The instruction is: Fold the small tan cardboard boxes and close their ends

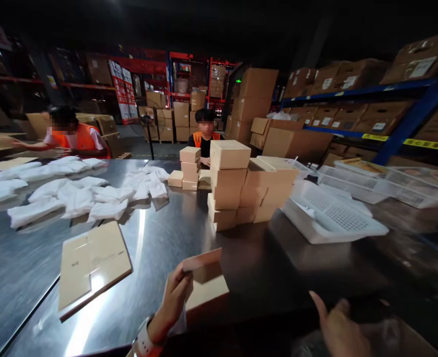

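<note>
Nearest the camera come two hands. The left hand (pixel 176 292), with a watch (pixel 144 339) at its wrist, grips the raised flap of a small carton (pixel 207 292), which stands open at the near side of the tabletop (pixel 181 233). Farther right, the right hand (pixel 343 327) (rather blurred) is spread with its thumb out, nothing visible in its grasp, beside some clear plastic (pixel 390 337).

Beyond them, from the left, a person in an orange vest (pixel 87 141) sits behind white packets (pixel 79 198) strewn over the steel. Closer in lies a flat piece of printed cardboard (pixel 107 263). Next come a short stack of small boxes (pixel 191 171), another person (pixel 198 143) behind it, then a taller block of boxes (pixel 229 188), and white perforated baskets (pixel 347 218) at the right.

The carton work looks partway along, I would judge: the stacked boxes seem formed and shut, whereas the gripped one is yet to be closed and the packets lie loose. Whether that carton holds anything, I cannot tell.
</note>
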`<action>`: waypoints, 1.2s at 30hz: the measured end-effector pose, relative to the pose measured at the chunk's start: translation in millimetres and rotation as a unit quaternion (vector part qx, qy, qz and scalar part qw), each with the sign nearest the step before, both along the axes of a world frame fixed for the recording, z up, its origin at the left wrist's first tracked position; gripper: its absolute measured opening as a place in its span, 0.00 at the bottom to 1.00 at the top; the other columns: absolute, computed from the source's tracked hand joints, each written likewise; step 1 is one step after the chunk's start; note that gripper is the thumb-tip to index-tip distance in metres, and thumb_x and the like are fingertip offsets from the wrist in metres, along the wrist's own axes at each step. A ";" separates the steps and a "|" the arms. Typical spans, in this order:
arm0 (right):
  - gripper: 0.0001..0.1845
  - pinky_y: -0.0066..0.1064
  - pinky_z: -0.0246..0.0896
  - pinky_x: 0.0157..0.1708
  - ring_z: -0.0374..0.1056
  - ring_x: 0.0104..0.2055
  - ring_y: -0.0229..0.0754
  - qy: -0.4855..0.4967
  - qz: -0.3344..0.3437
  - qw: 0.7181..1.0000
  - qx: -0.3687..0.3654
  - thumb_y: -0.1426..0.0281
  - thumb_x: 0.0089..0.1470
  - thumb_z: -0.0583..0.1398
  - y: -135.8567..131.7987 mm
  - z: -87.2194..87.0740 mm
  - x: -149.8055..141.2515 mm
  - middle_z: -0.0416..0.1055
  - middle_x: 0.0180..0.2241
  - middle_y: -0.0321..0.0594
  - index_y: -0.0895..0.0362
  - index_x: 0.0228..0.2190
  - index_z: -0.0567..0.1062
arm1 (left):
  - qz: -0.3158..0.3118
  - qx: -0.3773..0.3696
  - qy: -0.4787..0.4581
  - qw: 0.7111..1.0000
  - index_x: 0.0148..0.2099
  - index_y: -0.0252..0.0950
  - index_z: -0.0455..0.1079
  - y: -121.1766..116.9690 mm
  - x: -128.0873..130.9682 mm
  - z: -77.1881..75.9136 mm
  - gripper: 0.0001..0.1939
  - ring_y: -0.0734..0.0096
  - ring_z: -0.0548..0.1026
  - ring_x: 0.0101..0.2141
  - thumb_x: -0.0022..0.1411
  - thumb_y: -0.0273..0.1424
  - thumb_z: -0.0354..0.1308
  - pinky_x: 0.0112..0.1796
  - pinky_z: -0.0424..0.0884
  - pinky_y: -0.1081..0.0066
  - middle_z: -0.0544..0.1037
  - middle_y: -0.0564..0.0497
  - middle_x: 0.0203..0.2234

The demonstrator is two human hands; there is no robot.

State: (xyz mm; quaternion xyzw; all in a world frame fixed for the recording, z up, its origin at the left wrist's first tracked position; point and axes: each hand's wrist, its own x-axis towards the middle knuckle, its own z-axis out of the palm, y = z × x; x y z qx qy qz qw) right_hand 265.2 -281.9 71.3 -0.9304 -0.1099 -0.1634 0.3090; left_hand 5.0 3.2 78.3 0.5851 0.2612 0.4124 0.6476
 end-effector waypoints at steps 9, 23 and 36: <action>0.39 0.47 0.71 0.57 0.69 0.64 0.49 0.114 0.547 0.754 0.344 0.74 0.61 0.55 193.8 -10.0 -111.5 0.70 0.62 0.53 0.51 0.71 0.52 | -0.037 0.020 -0.025 0.999 0.34 0.34 0.82 5.7 1.8 5.6 0.08 0.67 0.77 0.28 0.54 0.33 0.65 0.31 0.73 0.72 0.82 0.51 0.23; 0.21 0.44 0.79 0.47 0.75 0.48 0.51 -0.144 0.626 0.676 0.361 0.45 0.60 0.62 172.3 -7.7 -124.4 0.77 0.38 0.41 0.47 0.44 0.71 | -0.005 0.442 -0.163 0.882 0.39 0.41 0.76 4.2 -17.4 -5.6 0.24 0.62 0.79 0.33 0.57 0.57 0.65 0.41 0.76 0.60 0.82 0.50 0.32; 0.14 0.46 0.78 0.49 0.77 0.43 0.47 -0.203 0.579 0.700 0.364 0.52 0.65 0.60 173.8 -12.4 -137.0 0.79 0.33 0.35 0.47 0.38 0.76 | -0.006 0.556 -0.070 0.828 0.47 0.41 0.76 4.7 -28.0 -4.1 0.07 0.64 0.78 0.40 0.69 0.33 0.58 0.57 0.68 0.56 0.80 0.52 0.33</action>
